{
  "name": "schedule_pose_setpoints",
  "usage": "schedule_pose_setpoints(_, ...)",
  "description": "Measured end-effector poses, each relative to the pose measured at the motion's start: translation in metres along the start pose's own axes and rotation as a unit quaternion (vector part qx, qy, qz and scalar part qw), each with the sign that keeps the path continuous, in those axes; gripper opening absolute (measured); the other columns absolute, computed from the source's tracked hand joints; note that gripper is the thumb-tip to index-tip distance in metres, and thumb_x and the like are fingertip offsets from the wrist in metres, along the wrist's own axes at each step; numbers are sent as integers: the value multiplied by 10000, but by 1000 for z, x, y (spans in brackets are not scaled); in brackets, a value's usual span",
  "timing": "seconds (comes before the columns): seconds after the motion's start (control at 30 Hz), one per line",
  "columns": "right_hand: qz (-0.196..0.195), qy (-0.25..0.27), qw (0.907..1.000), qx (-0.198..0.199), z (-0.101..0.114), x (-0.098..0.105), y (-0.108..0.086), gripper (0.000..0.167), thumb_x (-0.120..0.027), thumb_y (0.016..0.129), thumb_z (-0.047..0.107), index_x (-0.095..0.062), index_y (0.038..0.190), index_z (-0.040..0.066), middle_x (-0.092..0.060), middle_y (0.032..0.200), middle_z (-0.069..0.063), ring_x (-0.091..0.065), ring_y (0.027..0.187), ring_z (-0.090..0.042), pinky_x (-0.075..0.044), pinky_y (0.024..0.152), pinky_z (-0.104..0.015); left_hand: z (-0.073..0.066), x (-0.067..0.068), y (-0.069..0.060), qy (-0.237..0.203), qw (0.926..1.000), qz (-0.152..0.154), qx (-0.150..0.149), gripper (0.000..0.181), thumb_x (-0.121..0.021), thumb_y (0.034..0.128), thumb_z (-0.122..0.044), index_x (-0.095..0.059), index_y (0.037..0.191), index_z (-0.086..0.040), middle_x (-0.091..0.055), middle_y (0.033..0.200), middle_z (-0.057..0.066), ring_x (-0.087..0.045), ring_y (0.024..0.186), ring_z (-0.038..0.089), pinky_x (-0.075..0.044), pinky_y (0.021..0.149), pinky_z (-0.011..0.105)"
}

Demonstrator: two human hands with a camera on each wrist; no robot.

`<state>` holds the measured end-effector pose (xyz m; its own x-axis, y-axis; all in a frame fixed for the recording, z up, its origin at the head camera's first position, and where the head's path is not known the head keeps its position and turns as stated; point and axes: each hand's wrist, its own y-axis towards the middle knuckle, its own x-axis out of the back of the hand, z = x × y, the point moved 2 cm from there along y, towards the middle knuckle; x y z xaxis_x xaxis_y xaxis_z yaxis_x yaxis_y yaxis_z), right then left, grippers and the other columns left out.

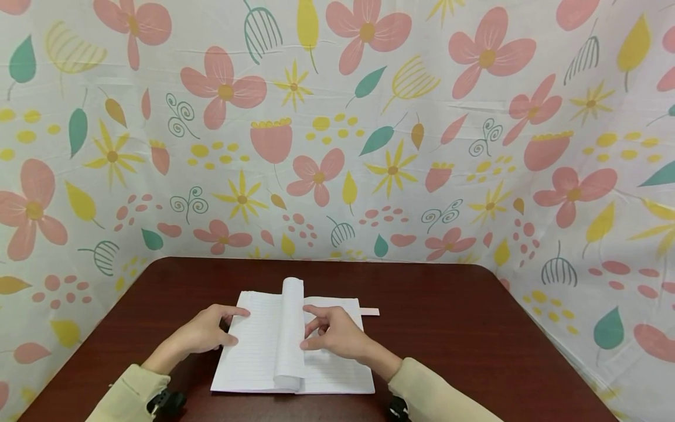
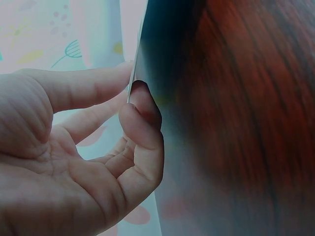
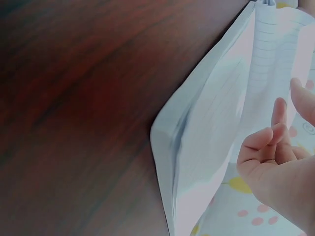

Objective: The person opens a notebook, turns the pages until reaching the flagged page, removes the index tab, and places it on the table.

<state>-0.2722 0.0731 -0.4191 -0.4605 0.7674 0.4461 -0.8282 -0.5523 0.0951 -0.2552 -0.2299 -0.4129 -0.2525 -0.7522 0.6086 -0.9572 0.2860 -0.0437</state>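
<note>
An open notebook (image 1: 337, 375) with lined white pages lies on the table. My left hand (image 1: 205, 331) grips its left edge, the index finger and thumb on top of the page and other fingers underneath. In the left wrist view the thin edge of the sheets (image 2: 139, 44) runs between the fingers. Near the middle, a curled page (image 1: 291, 334) stands up from the spine. My right hand (image 1: 337, 334) is at the right side of this curl, with index fingertip and thumb tip apart and close against it. Its other fingers are bent, as the right wrist view shows.
A pale strip (image 1: 370, 312) sticks out from the notebook's right side. The dark brown wooden table (image 1: 448, 328) extends around the notebook. Behind and beside it hangs a white cloth (image 1: 337, 140) with a flower and leaf print.
</note>
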Motion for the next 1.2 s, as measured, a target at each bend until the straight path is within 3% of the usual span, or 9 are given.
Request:
schedule_pose_setpoints(0.57, -12, -17, 10000, 8, 2, -8, 8, 730, -893, 824, 45, -568, 1468, -67, -757, 862, 10, -436, 635, -76, -350, 584, -202, 1, 0, 2, -5, 10000, -33, 42, 548, -790, 803, 135, -682, 1331, 39, -549, 898, 102, -405, 482, 155, -407, 499, 296)
schedule_pose_setpoints(0.93, 208, -38, 9998, 7, 1, -12, 9, 731, -883, 833, 31, -558, 1483, -56, -768, 880, -23, -428, 609, -77, -346, 569, -213, 0, 1, 2, 53, 10000, -11, -7, 543, -791, 809, 126, -682, 1333, 36, -547, 900, 98, -415, 488, 158, -415, 502, 301)
schedule_pose_setpoints(1.2, 344, -236, 9991, -66, 5, -16, 9, 683, -879, 837, 28, -596, 1455, -43, -777, 896, -38, -528, 691, -113, -406, 628, -220, 1, 0, 1, 146, 9999, -38, 28, 597, -788, 793, 117, -648, 1371, 67, -539, 965, 122, -468, 571, 176, -464, 527, 316)
